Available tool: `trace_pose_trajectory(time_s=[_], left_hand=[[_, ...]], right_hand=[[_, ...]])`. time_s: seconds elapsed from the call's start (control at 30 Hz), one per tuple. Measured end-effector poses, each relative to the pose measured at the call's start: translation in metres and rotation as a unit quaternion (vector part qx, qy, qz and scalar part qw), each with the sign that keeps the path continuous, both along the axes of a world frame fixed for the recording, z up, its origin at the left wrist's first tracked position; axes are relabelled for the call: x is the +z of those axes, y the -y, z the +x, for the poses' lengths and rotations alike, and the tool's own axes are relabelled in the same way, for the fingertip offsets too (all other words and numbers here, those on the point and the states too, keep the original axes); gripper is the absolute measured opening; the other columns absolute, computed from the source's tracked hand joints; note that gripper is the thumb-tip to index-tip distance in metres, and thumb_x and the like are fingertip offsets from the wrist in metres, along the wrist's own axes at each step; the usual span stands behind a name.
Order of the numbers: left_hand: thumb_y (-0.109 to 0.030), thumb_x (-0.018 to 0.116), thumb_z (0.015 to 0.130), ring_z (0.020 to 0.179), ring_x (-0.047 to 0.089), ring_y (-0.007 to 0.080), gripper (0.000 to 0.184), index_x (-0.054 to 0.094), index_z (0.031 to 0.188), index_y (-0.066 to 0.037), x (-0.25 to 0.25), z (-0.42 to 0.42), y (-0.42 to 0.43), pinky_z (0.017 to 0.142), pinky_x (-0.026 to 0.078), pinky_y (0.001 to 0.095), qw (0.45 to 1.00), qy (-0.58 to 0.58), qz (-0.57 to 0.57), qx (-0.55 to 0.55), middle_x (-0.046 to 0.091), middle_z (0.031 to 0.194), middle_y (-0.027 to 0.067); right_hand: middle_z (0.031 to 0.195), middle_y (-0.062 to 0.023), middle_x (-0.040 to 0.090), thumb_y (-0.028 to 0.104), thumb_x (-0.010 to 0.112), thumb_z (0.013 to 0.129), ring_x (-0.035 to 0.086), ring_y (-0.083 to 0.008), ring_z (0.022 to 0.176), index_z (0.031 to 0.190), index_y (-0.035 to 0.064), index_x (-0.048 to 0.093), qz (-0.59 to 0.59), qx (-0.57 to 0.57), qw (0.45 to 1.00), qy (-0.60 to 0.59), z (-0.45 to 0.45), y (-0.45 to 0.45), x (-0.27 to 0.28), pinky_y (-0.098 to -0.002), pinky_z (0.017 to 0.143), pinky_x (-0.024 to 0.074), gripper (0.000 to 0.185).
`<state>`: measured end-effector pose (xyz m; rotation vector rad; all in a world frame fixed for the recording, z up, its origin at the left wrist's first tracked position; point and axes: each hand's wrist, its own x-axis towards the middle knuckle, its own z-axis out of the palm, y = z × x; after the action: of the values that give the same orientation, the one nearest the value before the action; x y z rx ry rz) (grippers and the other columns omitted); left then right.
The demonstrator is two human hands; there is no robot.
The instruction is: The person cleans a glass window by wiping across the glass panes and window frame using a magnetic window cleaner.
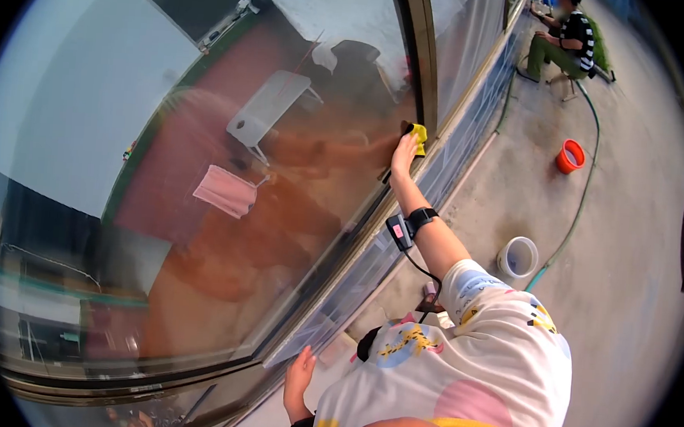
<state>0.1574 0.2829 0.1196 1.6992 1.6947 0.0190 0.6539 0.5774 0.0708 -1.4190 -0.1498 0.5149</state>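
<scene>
My right hand (403, 156), arm stretched out, presses a yellow cloth (418, 139) against the window's edge, beside the metal frame (426, 70). The cloth shows past the fingers, and part of it is hidden under the hand. Lower down, my left hand (299, 374) is held near the bottom frame and the blue-grey tiled wall (321, 319). Its fingers are slightly apart and nothing shows in them. The large glass pane (279, 210) stands in front of me.
An orange bucket (570, 156) and a white bucket (519, 257) stand on the concrete ground (629, 254). A green hose (588, 174) runs past them. A person (565, 41) sits on a stool at the top right. A white table (268, 109) shows through the glass.
</scene>
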Motion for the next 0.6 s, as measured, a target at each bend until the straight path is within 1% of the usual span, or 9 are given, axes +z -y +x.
trace_pose_trajectory(time_s=[0.13, 0.2, 0.27, 0.33, 0.37, 0.4, 0.47, 0.53, 0.6], left_hand=[[-0.030, 0.059, 0.092, 0.108, 0.063, 0.0302, 0.044, 0.054, 0.132, -0.013, -0.009, 0.005, 0.001, 0.089, 0.049, 0.0384, 0.999, 0.023, 0.022, -0.021, 0.065, 0.115, 0.0167], [-0.032, 0.059, 0.091, 0.108, 0.063, 0.0306, 0.045, 0.054, 0.132, -0.013, -0.017, 0.001, 0.009, 0.089, 0.049, 0.0390, 1.000, 0.026, 0.012, -0.010, 0.065, 0.115, 0.0167], [-0.035, 0.060, 0.090, 0.106, 0.063, 0.0316, 0.047, 0.054, 0.132, -0.014, -0.038, -0.004, 0.013, 0.089, 0.049, 0.0401, 1.000, 0.010, 0.001, -0.005, 0.066, 0.114, 0.0164], [-0.037, 0.059, 0.090, 0.105, 0.063, 0.0321, 0.048, 0.054, 0.132, -0.016, -0.060, 0.000, 0.010, 0.088, 0.049, 0.0407, 1.000, 0.010, 0.010, -0.007, 0.066, 0.112, 0.0159], [-0.039, 0.059, 0.089, 0.104, 0.064, 0.0323, 0.048, 0.054, 0.132, -0.018, -0.067, 0.004, 0.009, 0.088, 0.049, 0.0410, 1.000, -0.012, -0.009, -0.014, 0.067, 0.111, 0.0154], [-0.041, 0.058, 0.089, 0.103, 0.064, 0.0324, 0.048, 0.054, 0.132, -0.020, -0.072, 0.007, 0.007, 0.087, 0.050, 0.0413, 0.999, -0.037, -0.029, -0.022, 0.067, 0.109, 0.0149], [-0.043, 0.057, 0.089, 0.101, 0.065, 0.0323, 0.047, 0.054, 0.131, -0.022, -0.091, 0.020, -0.006, 0.085, 0.050, 0.0417, 0.999, -0.025, -0.011, -0.032, 0.068, 0.106, 0.0143], [-0.045, 0.056, 0.089, 0.100, 0.065, 0.0324, 0.048, 0.054, 0.132, -0.022, -0.117, 0.030, -0.016, 0.085, 0.050, 0.0423, 0.998, 0.052, 0.039, -0.007, 0.068, 0.106, 0.0136], [-0.046, 0.055, 0.089, 0.101, 0.065, 0.0322, 0.049, 0.054, 0.132, -0.021, -0.140, 0.033, -0.026, 0.086, 0.050, 0.0423, 0.995, 0.077, 0.059, -0.011, 0.068, 0.107, 0.0132]], right_hand=[[0.159, -0.0179, 0.004, 0.047, 0.032, 0.100, 0.002, -0.0295, 0.147, 0.153, 0.0108, 0.011, 0.025, 0.009, 0.997, -0.074, -0.001, -0.004, -0.033, -0.0393, 0.118, 0.0060, 0.067], [0.159, -0.0161, 0.004, 0.042, 0.034, 0.100, 0.002, -0.0272, 0.147, 0.152, 0.0086, 0.010, 0.108, -0.025, 0.969, -0.222, 0.025, -0.030, -0.029, -0.0386, 0.118, 0.0051, 0.067], [0.159, -0.0146, 0.003, 0.034, 0.038, 0.100, -0.002, -0.0258, 0.147, 0.151, 0.0039, 0.011, 0.160, -0.044, 0.983, -0.074, 0.023, -0.013, 0.072, -0.0382, 0.118, 0.0027, 0.066], [0.159, -0.0147, 0.003, 0.032, 0.038, 0.100, -0.004, -0.0267, 0.147, 0.151, 0.0040, 0.012, 0.155, -0.046, 0.987, 0.016, 0.024, -0.017, 0.151, -0.0383, 0.118, 0.0026, 0.064], [0.159, -0.0154, 0.004, 0.030, 0.039, 0.100, -0.003, -0.0282, 0.147, 0.151, 0.0047, 0.015, 0.193, -0.037, 0.976, 0.090, 0.019, -0.013, 0.186, -0.0389, 0.118, 0.0027, 0.062], [0.159, -0.0161, 0.005, 0.028, 0.040, 0.099, -0.001, -0.0297, 0.147, 0.151, 0.0053, 0.018, 0.229, -0.029, 0.960, 0.162, 0.014, -0.008, 0.221, -0.0395, 0.117, 0.0029, 0.060], [0.158, -0.0172, 0.011, 0.024, 0.041, 0.099, 0.003, -0.0317, 0.147, 0.150, 0.0067, 0.024, 0.280, -0.016, 0.884, 0.375, 0.012, -0.006, 0.291, -0.0423, 0.117, 0.0034, 0.057], [0.156, -0.0181, 0.019, 0.023, 0.044, 0.098, 0.007, -0.0338, 0.146, 0.148, 0.0085, 0.031, 0.329, -0.040, 0.809, 0.485, 0.020, -0.015, 0.368, -0.0450, 0.116, 0.0046, 0.054], [0.157, -0.0120, 0.019, 0.020, 0.046, 0.098, 0.007, -0.0287, 0.147, 0.148, 0.0121, 0.034, 0.336, -0.019, 0.778, 0.531, 0.038, -0.014, 0.454, -0.0357, 0.117, 0.0085, 0.052]])
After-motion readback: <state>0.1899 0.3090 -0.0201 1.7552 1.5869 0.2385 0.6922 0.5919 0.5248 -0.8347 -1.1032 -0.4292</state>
